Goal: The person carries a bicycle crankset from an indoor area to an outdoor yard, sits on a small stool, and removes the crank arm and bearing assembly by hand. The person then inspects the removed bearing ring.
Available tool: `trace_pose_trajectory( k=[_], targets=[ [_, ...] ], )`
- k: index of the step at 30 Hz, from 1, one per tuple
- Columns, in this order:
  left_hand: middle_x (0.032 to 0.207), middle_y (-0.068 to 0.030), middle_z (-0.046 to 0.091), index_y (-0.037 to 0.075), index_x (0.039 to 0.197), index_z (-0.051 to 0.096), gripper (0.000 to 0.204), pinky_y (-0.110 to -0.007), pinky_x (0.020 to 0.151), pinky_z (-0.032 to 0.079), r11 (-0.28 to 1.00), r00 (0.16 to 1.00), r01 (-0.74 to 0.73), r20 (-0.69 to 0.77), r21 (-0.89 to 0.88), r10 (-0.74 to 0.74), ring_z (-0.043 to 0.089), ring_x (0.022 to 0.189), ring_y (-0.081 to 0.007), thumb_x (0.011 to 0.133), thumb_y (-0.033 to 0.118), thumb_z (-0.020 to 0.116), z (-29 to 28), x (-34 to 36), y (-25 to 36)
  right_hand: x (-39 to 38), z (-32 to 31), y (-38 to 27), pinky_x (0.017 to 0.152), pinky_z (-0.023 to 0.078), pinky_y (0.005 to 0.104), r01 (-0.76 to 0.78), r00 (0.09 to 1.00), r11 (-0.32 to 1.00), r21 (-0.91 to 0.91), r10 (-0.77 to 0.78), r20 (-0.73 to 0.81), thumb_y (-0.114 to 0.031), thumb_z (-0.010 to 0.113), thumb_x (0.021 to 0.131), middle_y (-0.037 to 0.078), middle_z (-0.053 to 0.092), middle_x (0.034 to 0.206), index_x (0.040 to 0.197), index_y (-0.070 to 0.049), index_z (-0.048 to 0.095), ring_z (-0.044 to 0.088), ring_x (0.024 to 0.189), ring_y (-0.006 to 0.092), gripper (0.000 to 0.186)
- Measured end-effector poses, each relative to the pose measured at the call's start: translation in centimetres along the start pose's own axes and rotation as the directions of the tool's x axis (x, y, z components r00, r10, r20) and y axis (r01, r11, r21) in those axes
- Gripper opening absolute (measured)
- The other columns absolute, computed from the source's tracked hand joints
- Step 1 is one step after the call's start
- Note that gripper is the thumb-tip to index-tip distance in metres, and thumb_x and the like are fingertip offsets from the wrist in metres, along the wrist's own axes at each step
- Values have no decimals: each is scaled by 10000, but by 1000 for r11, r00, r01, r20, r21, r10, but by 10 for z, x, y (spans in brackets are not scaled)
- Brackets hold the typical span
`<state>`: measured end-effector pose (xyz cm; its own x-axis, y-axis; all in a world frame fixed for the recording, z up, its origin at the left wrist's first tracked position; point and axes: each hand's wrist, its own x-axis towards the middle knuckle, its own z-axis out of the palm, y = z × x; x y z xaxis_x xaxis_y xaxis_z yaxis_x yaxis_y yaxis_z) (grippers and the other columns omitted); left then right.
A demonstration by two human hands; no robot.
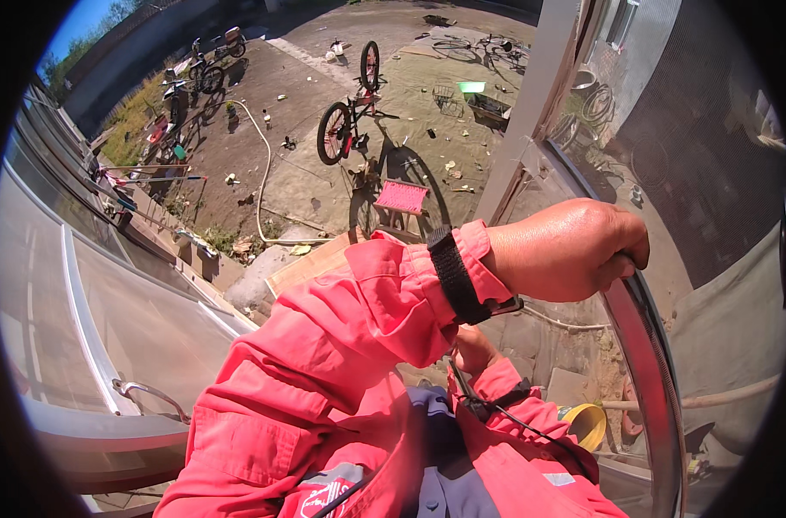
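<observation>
Left hand (pixel 574 250) curls shut over the curved metal rail (pixel 643 363), apparently for support high above the yard. Forearm crosses the body level, wrist strap (pixel 456 274) snug on the pink cuff. Right hand (pixel 472 350) sits low, mostly hidden behind the left sleeve; grip cannot be told. Below: bicycle (pixel 350 112), pink crate (pixel 402 197), yellow bucket (pixel 587 423).

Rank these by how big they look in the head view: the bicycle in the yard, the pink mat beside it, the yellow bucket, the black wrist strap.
1. bicycle
2. black wrist strap, though it sits far nearer the camera
3. pink mat and yellow bucket look about alike; the bucket is partly hidden, so they are left unranked.
</observation>
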<state>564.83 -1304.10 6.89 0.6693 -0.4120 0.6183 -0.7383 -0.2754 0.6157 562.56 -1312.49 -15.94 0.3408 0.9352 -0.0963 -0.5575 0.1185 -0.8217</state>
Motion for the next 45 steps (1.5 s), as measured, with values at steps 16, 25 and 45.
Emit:
trace_pose_trajectory(
  k=[16, 25, 45],
  targets=[
    [794, -187, 669, 13, 859, 694, 220, -448, 702, 530, 857, 889, -438, 8, -271, 457, 654, 790, -399, 643, 46, 713, 19, 54, -70, 134, -76, 1, 728, 575, 401, 50, 987, 988, 146, -27, -158, -289, 599, 947, 131, 642, 1146, 1307, -67, 507, 669, 945, 246, 433],
    [699, -201, 633, 15, 759, 682, 113, -431, 606, 497, 825, 812, -527, 165, -206, 560, 621, 684, -406, 647, 23, 662, 27, 85, -89, 183, -133, -5, 720, 570, 410, 162, 951, 967, 197, -99, -292, -289, 572, 964, 132, 650, 1120, 1268, -61, 542, 664, 926, 250, 380],
    [939, -61, 655, 4, 1083, 599, 103, -290, 751, 540, 631, 748, 544, -20, -553, -663, 659, 823, -153, 993, 2, 549, -340, -282, -443, 353, -239, -5, 663, 606, 431, 634, 594, 760, 140, -364, -717, -233, 439, 1006, 98, 698, 1018, 1330, -77, 557, 703, 825, 251, 379]
  ],
)
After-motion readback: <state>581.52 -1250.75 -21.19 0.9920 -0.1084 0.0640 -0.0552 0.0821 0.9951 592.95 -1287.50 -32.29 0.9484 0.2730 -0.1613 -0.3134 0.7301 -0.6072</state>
